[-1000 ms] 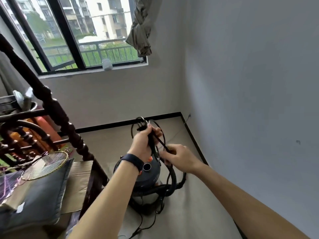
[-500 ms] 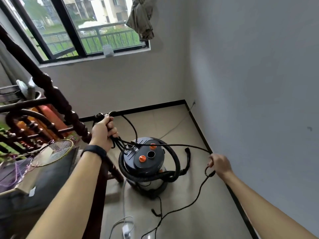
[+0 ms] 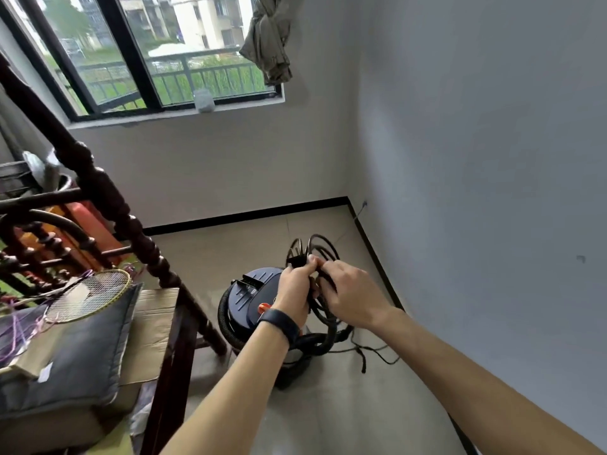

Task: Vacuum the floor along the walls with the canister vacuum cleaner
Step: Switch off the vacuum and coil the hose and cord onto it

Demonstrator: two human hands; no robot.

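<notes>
I log hands together, touching: left hand (image 3: pixel 295 287) grips cord coil (image 3: pixel 320 246), plug (image 3: pixel 295 261) on top; right hand (image 3: pixel 351 297) curls round loops just beside. Coil stands upright. Canister vacuum (image 3: pixel 249 297) on floor (image 3: pixel 361 405) directly beneath, slightly left; left hand nearer.

Badminton racket (image 3: pixel 92 295) on a dark cushion (image 3: pixel 65 356), carved wooden post (image 3: pixel 108 198) beside it, cloth (image 3: pixel 269 44) hanging at the window (image 3: pixel 147 60)

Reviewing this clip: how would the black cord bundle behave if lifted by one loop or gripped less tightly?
Probably floppy: the cord bends into loose loops above the left hand and right hand, and a strand sags to the floor. Likely light, as curled fingers alone carry it. Released, the coils would probably spill open and snag the hose.
</notes>
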